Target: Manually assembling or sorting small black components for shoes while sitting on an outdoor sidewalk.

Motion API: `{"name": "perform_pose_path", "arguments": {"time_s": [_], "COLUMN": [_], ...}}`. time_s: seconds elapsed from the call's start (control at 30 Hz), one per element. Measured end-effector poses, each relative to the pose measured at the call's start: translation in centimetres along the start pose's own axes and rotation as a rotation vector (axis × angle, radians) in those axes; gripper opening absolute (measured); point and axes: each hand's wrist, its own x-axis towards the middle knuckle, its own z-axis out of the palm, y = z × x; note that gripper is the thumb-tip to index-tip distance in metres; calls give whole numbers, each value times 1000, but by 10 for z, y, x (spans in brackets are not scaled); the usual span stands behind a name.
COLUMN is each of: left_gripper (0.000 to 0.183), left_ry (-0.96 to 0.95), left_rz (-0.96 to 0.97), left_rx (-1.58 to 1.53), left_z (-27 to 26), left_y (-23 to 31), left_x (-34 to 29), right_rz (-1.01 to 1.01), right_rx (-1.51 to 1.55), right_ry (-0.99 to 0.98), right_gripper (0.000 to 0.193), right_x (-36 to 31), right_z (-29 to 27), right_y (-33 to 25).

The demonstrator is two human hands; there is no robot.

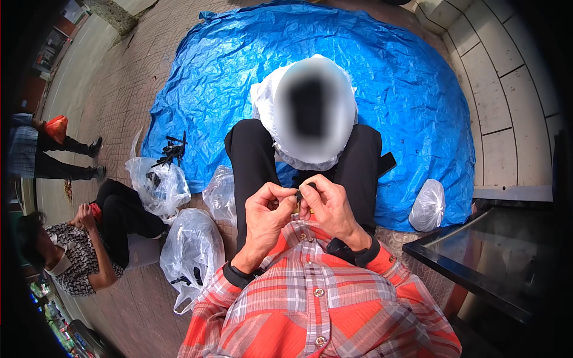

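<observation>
My left hand (270,215) and my right hand (330,206) are close together in front of my plaid shirt, thumbs and forefingers pinched. Between their fingertips is a small dark piece (300,194), mostly covered by the fingers, so its kind does not show. Just beyond them, between my black-trousered knees, sits a large white plastic bag (267,98). Its middle is blurred, with something dark there. A flat black object (387,163) lies by my right knee.
A blue tarp (203,89) spreads ahead on the paving. Clear plastic bags (192,244) and black strips (172,150) lie left; a tied bag (427,206) lies right. A black-framed glass panel (477,262) stands at right. A seated person (89,250) is at left; another stands behind.
</observation>
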Motion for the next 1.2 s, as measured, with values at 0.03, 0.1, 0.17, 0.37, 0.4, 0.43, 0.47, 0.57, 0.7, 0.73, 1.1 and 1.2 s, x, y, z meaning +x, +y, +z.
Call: {"name": "perform_pose_path", "arguments": {"time_s": [0.03,0.1,0.17,0.37,0.4,0.43,0.47,0.57,0.7,0.73,1.1,1.2], "left_gripper": [5,6,6,10,12,12,14,16,18,18,28,31], "left_ry": [1,-5,11,1,7,5,-24,-76,-164,-153,-196,-373], "left_rz": [1,34,79,20,-23,-25,-26,-57,-25,2,-1,-100], "left_rx": [-1,49,70,9,-96,-95,-211,-333,-73,-1,273,107], "left_z": [-1,-3,-3,-6,-7,-6,-5,-11,-18,-16,-17,-30], "left_y": [-1,-4,-10,-8,-7,-4,2,-3,-3,0,-8,-23], "left_x": [0,0,1,-1,-2,-2,-2,6,13,12,12,7], "right_rz": [-29,-166,-303,-789,-818,-815,-833,-740,-631,-433,355,314], "right_rx": [-75,-224,-374,-911,-973,-974,-953,-769,-734,-716,-14,17], "right_ry": [8,33,60,-1,4,6,2,36,185,30,-224,-260], "right_gripper": [12,9,7,25,30,30,29,20,17,17,16,15], "right_x": [-1,-1,-2,-12,-16,-15,-13,-9,11,13,-1,0], "right_z": [0,2,4,7,9,8,6,-4,-11,-12,-38,-29], "right_y": [0,2,2,3,4,5,5,-8,-15,-15,-4,0]}}
